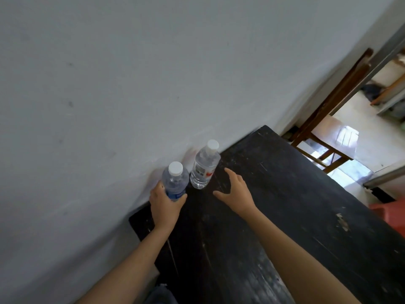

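Note:
Two clear plastic water bottles with white caps stand by the wall on a worn black wooden table point(274, 194). My left hand point(164, 204) grips the lower body of the blue-labelled bottle point(175, 181). The other bottle point(205, 166), with a white and red label, stands upright just to its right, close to the wall. My right hand point(235, 190) hovers a short way to the right of that bottle, fingers spread and relaxed, touching nothing.
A grey-white wall point(131, 84) runs along the table's far side. Past the table's far end stands a wooden chair point(324, 137), beside a bright doorway. A red plastic object point(392, 213) sits off the table's right edge.

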The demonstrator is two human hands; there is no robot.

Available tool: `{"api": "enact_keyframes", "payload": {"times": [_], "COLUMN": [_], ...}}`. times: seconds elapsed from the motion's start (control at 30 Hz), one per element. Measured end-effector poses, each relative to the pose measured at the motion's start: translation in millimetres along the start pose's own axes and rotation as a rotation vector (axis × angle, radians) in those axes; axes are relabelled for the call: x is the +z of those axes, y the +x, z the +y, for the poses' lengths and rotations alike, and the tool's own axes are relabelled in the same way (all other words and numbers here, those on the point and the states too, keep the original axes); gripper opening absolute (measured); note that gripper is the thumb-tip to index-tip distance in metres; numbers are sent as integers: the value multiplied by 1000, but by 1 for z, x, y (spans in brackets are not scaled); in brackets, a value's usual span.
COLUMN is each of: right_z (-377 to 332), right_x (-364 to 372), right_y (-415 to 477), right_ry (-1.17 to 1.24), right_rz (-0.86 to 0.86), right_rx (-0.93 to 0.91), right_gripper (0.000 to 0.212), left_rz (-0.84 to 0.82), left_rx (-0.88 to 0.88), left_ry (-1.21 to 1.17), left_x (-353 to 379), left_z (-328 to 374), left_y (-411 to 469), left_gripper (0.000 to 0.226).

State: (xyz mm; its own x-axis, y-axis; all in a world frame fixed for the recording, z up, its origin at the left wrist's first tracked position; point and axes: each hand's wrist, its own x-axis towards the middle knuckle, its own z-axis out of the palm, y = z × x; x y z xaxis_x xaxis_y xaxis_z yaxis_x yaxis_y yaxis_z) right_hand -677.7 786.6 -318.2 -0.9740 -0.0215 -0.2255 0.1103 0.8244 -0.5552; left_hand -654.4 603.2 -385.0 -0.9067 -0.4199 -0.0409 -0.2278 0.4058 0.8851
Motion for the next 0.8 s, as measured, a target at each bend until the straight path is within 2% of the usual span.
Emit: {"api": "enact_keyframes", "payload": {"times": [0.1,0.23,0.57,0.67,0.8], "right_z": [9,21,42,48,60], "right_x": [-4,-6,2,7,2], "right_y": [-25,-60,-129,-154,-186], "right_ry": [-51,-72,-57,-62,-85], "right_rz": [-11,-29,10,22,79], "right_rx": [-37,-55,-93,-93,-35], "right_gripper": [68,60,57,57,56], "left_rz": [-13,-22,-21,-65,-140], "left_rx": [-10,4,12,3,93], "left_ry": [23,35,135,138,223], "left_x": [-11,-29,-70,-78,-82], "left_z": [2,1,1,-1,6], "left_y": [-15,-34,-96,-114,-121], "left_gripper": [71,73,58,54,51]}}
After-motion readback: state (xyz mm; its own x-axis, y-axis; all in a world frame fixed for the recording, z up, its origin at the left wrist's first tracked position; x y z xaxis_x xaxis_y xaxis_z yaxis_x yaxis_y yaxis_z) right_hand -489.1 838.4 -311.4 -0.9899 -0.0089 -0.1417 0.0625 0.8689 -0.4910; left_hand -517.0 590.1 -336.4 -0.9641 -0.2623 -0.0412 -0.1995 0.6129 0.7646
